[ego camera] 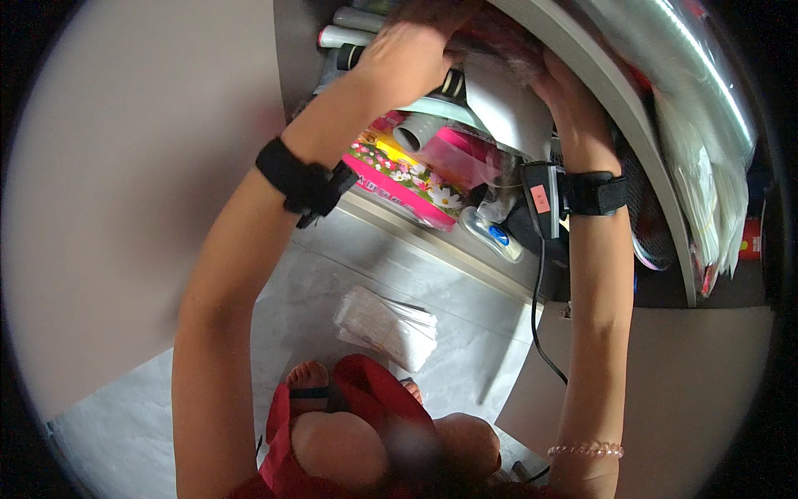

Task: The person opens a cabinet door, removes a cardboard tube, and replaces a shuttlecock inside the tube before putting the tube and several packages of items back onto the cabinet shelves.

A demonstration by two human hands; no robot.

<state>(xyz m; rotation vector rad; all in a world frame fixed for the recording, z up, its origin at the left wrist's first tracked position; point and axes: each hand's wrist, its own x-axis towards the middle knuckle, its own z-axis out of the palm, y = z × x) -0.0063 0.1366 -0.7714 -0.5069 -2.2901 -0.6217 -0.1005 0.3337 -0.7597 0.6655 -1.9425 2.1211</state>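
Observation:
Both my arms reach into a low cabinet with its doors open. My left hand [408, 59] is at the upper middle, above a dark cylinder with pale bands [453, 84]; its fingers run into shadow. On the other side, my right hand [564, 93] is close under the curved-looking shelf board [629, 93]. Between the two hands lies a dark reddish bundle in clear plastic [499, 31], and both hands seem to touch it. My fingertips are hidden, so the grip does not show. A pale sheet-like piece [505, 103] hangs just below the bundle.
A pink flowered package [399, 178], a grey pipe piece [416, 132] and a clear bottle [491, 234] occupy the cabinet bottom. Plastic-wrapped goods [698, 168] overhang the upper shelf. Cabinet doors [143, 156] flank me. A white plastic-wrapped stack [389, 327] lies on the floor.

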